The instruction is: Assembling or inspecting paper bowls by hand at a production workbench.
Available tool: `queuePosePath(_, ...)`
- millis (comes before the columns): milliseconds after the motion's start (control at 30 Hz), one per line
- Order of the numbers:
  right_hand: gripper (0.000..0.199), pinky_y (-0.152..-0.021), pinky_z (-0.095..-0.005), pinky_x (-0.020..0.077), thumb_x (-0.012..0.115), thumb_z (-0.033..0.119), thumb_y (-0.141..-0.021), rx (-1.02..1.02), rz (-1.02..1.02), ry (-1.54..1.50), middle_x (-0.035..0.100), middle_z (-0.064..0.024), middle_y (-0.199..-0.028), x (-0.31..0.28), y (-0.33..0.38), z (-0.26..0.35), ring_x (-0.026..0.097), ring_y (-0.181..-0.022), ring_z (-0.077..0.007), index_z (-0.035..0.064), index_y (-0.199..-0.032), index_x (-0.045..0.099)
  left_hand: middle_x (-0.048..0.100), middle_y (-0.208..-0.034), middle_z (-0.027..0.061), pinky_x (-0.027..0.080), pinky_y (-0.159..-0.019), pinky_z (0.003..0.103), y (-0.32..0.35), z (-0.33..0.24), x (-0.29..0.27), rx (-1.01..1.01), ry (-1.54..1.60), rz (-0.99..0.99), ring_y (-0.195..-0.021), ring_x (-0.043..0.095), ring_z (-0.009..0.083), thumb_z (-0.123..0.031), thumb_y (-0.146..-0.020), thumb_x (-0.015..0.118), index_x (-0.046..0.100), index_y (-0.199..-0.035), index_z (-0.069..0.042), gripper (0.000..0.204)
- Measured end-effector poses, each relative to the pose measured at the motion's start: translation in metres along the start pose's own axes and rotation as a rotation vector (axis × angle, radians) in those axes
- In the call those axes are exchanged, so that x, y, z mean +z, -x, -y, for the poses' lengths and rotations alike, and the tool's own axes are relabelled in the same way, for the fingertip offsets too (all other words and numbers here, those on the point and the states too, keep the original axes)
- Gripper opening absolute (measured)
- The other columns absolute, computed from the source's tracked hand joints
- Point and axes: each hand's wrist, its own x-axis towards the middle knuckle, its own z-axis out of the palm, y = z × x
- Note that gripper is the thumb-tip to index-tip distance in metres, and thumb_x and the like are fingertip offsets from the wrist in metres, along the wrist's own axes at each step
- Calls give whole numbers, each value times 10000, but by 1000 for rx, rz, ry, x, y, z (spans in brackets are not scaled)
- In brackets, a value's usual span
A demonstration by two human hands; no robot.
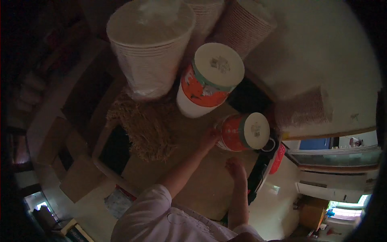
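A red and white round bucket (pixel 231 131) with a pale, green-rimmed end stands tilted in view, right of centre on the table. My left hand (pixel 209 138) is against its left side, fingers closed on the wall and partly hidden. Nearer to me, my right hand (pixel 235 166) is held just below the bucket, apart from it. Its fingers look curled, and the dim light hides whether anything is between them. Behind stands a larger red and white bucket (pixel 201 90), its pale end also rimmed in green.
A tall stack of pale tubs (pixel 147 60) in clear plastic rises at the back left, beside more ribbed stacks (pixel 246 30). A heap of brown fibrous strands (pixel 149 133) lies on the brown tabletop (pixel 193 177). Cardboard boxes (pixel 82 177) are at the left, a red basket (pixel 278 159) at the right.
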Motion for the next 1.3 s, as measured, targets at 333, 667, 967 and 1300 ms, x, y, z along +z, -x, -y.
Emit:
queuePosePath(333, 55, -540, -278, 412, 532, 118, -762, -38, -37, 146, 512, -25, -747, -6, -13, -1, 505, -649, -142, 77, -799, 528, 591, -753, 69, 431, -605, 291, 2, 2, 12, -199, -331, -93, -686, 540, 161, -329, -740, 593, 600, -921, -56, 327)
queuePosePath(667, 202, -688, -278, 417, 517, 139, -808, -754, -504, 805, 518, -46, -874, -40, -6, 16, 490, -799, -148, 28, -976, 508, 602, -880, 87, 455, -677, 323, -25, 71, 9, -29, -5, -186, -756, 572, 185, -329, -786, 532, 581, -972, -64, 328)
queuePosePath(967, 265, -734, -303, 419, 622, -5, -670, -1198, -441, 1366, 497, -81, -895, 114, 46, 122, 502, -854, -206, 60, -910, 530, 618, -863, 110, 457, -725, 326, -26, 38, 2, -24, -259, -178, -808, 590, 215, -301, -769, 569, 600, -933, -74, 282)
queuePosePath(1300, 188, -612, -313, 402, 674, 28, -634, -1174, -328, 1484, 496, -79, -716, 111, 21, 106, 498, -665, -239, 52, -711, 504, 620, -834, 70, 455, -690, 332, -31, 65, -5, -71, -214, -91, -755, 581, 199, -328, -726, 601, 602, -841, -81, 273)
